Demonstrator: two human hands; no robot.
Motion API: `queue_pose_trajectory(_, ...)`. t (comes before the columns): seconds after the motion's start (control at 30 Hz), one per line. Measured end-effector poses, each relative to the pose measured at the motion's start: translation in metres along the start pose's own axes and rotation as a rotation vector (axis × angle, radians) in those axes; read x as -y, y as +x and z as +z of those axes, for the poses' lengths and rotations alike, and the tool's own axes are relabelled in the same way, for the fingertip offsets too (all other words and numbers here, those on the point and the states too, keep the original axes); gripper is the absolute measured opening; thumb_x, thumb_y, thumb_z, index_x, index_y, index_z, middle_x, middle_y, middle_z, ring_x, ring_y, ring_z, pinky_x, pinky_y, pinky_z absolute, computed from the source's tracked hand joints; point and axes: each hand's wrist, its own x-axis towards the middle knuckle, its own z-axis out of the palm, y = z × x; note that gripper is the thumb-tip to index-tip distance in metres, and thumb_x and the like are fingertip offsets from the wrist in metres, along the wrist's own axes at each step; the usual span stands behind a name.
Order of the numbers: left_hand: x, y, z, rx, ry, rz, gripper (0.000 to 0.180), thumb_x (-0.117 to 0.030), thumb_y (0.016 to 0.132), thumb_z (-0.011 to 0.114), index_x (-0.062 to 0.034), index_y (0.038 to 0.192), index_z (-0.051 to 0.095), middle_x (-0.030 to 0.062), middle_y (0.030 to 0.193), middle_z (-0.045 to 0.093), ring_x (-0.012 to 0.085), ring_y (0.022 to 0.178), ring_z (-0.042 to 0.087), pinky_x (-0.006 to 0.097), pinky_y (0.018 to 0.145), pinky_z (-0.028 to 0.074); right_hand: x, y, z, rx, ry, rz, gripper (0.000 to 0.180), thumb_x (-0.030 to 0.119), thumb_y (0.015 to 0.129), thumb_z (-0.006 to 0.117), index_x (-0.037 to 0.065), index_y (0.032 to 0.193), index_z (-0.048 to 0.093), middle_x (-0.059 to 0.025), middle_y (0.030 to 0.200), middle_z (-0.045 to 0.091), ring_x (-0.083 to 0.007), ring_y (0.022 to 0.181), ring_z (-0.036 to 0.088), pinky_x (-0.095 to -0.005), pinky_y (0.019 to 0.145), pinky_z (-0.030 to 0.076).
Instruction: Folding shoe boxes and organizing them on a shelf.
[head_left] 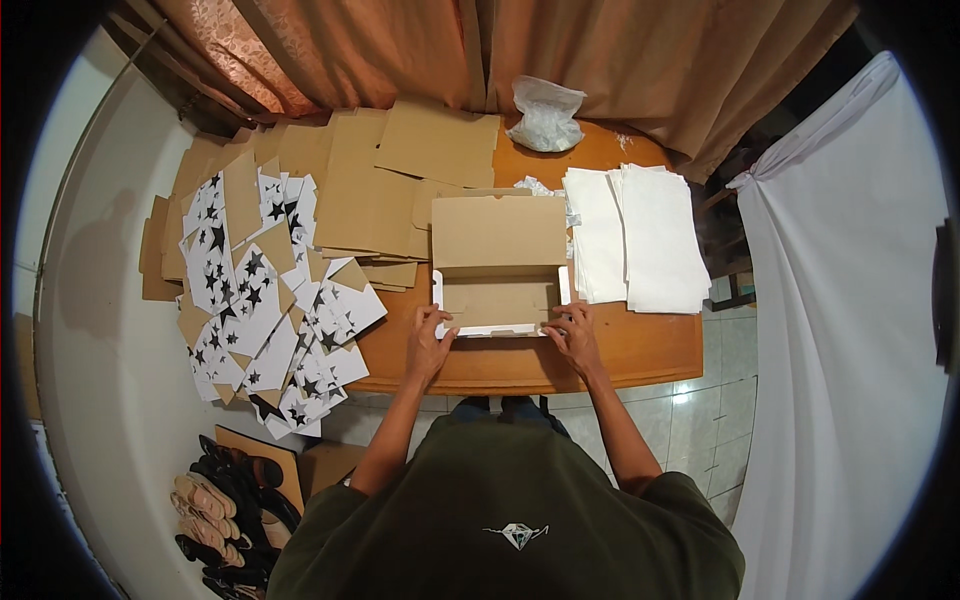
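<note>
An open cardboard box (500, 232) stands on the wooden table in front of me, brown inside, with white showing along its walls and its lid raised at the back. At the box's near left corner, my left hand (429, 336) is closed on the wall, thumb toward the front edge. My right hand (575, 335) grips the near right corner in the same way. Between the two hands runs the white front wall, and the bare brown bottom of the box shows behind it.
Star-printed white card pieces (250, 290) lie heaped at the left. Behind them are flat brown cardboard sheets (350, 180). White paper stacks (660, 240) lie to the right on the wooden table (640, 350). A clear plastic bag (546, 115) sits at the back; shoes (215, 510) stand lower left.
</note>
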Motion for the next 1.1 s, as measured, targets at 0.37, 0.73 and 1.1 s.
queue_pose_trajectory(0.37, 0.001, -0.007, 0.004, -0.046, 0.139, 0.069, 0.015, -0.012, 0.091, 0.071, 0.0021, 0.09, 0.066, 0.023, 0.133, 0.056, 0.0404, 0.12, 0.055, 0.047, 0.098, 0.045, -0.008, -0.006, 0.014, -0.115, -0.025, -0.089, 0.017, 0.015, 0.084, 0.078, 0.007, 0.099, 0.074, -0.0089, 0.116, 0.067, -0.0321, 0.12, 0.054, -0.0423, 0.101, 0.045)
queue_pose_trajectory(0.73, -0.041, 0.008, -0.012, -0.098, 0.478, 0.13, 0.016, -0.021, 0.097, 0.063, -0.0064, 0.104, 0.064, 0.016, 0.125, 0.059, 0.035, 0.122, 0.05, 0.051, 0.102, 0.035, 0.009, 0.027, -0.013, -0.088, -0.169, -0.069, 0.018, 0.019, 0.087, 0.076, 0.011, 0.102, 0.071, -0.0035, 0.117, 0.068, -0.0233, 0.116, 0.06, -0.0486, 0.103, 0.036)
queue_pose_trajectory(1.1, -0.063, 0.245, -0.005, -0.105, 0.555, 0.366, 0.052, -0.014, 0.09, 0.068, -0.0079, 0.138, 0.049, 0.0143, 0.129, 0.061, 0.0347, 0.128, 0.052, 0.064, 0.102, 0.031, 0.006, 0.218, -0.006, 0.047, -0.276, 0.088, 0.085, 0.032, 0.081, 0.081, 0.011, 0.152, 0.037, -0.0183, 0.152, 0.042, -0.0389, 0.144, 0.034, -0.0686, 0.115, 0.021)
